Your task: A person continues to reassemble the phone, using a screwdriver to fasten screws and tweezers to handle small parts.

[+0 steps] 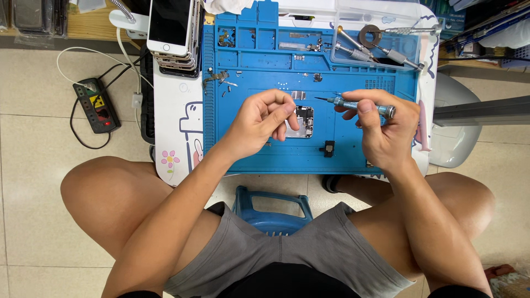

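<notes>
- Circuit board [301, 122], centre of frame on blue mat [353, 157], just beside left hand [262, 122]; fingers pinched shut, contents not visible.
- Right hand [381, 129] grips screwdriver [359, 104]; long axis horizontal, tip pointing left above board.
- Left hand nearer.

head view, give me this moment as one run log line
left hand: pinched over circuit board | right hand: holds screwdriver, tip leftward | blue mat: loose parts

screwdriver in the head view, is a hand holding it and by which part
Yes, the right hand holds the screwdriver by its handle, tip pointing left over the blue mat. The left hand has pinched fingers; what they hold cannot be told.
</notes>
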